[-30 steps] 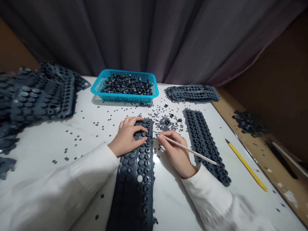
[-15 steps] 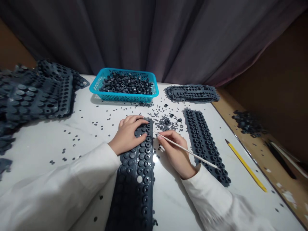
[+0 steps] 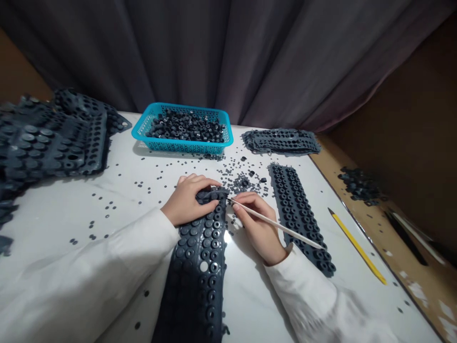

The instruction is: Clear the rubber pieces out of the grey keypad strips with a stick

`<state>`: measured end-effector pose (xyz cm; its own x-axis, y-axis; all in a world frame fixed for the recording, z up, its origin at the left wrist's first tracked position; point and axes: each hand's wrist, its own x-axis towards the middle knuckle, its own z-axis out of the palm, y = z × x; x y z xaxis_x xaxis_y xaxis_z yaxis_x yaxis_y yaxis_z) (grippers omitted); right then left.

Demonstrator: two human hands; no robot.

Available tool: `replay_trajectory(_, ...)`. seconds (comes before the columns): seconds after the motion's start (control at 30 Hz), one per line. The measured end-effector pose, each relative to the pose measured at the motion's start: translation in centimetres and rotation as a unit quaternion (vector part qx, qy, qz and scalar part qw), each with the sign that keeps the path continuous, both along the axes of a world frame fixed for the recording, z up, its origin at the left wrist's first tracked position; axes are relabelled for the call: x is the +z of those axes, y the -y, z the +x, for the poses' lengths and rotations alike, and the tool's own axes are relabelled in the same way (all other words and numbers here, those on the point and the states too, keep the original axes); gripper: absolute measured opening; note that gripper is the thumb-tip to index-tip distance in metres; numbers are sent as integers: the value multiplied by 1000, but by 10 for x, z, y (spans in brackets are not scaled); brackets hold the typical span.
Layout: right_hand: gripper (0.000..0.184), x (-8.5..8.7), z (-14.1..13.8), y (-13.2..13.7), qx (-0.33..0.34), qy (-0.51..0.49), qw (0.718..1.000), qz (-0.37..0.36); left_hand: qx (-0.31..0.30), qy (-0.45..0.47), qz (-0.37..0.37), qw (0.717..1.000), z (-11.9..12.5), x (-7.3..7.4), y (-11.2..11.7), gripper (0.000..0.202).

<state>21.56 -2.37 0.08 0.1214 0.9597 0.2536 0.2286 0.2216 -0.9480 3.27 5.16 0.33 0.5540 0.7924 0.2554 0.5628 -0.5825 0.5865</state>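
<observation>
A long dark grey rubber mat studded with round buttons lies lengthwise in front of me on the white table. My left hand rests on its far end, fingers curled over and pressing the mat's top edge. My right hand sits just right of the mat, pinching a thin pale stick like a pen. The stick's tip touches the mat's upper right corner. Both sleeves are white.
A blue basket of small dark rings stands at the back. Another button mat lies to the right, a flat stack behind it, a big heap at left. Loose punched discs litter the table. A yellow pencil lies near the right edge.
My left fingers have curled tighter over the mat's far end, and the mat has shifted slightly toward me. The stick's tip stays at the mat's corner.
</observation>
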Motion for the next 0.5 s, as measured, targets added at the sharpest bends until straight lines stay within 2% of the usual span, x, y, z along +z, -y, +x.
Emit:
replay_trajectory(0.07,2,1,2,1,35,-11,999,24,-23,30,2,999,-1,1,0,30)
replay_trajectory(0.17,1,1,3,4,80,-24,996,18,-59,77,-7,995,-3,1,1,30)
replay_trajectory(0.27,1,1,3,5,96,-25,995,-3,-85,111,-42,989,-5,1,0,37)
replay_trajectory(0.33,2,0,3,5,105,-31,994,-12,-99,124,-64,985,-5,1,-1,34)
replay_trajectory(0.5,4,-1,2,5,119,-48,992,-20,-86,128,-91,984,-4,-1,-2,19)
